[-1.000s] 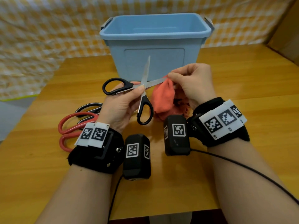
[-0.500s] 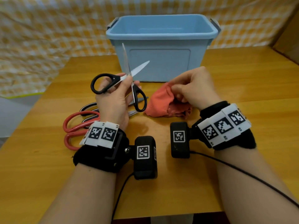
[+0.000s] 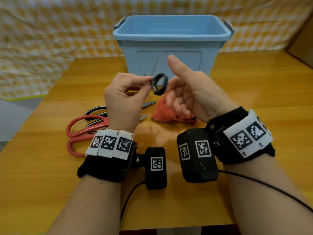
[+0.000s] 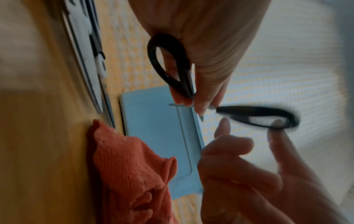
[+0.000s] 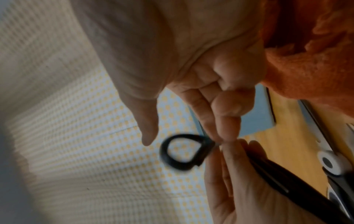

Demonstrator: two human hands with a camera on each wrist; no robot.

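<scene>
Black-handled scissors [image 3: 160, 83] hang in the air in front of the blue bin [image 3: 171, 46], their handles spread wide [image 4: 268, 116]. My left hand [image 3: 145, 82] pinches them near the pivot [image 4: 191, 98], and the blades point away toward the bin. My right hand [image 3: 179, 95] hovers beside one handle loop [image 5: 182, 153] with the thumb raised and the fingers loosely curled; the loop lies between thumb and forefinger, ungripped. An orange cloth [image 3: 169, 114] lies crumpled on the table under the right hand.
Red-handled scissors [image 3: 81, 133] and a black-and-white pair [image 3: 96, 112] lie on the wooden table [image 3: 254, 99] to the left, under my left wrist. The bin stands at the table's back. A yellow checked cloth [image 3: 50, 31] hangs behind.
My right hand let go of the orange cloth and rose to the scissors' handle. My left hand turned the scissors so that a handle loop faces the right hand.
</scene>
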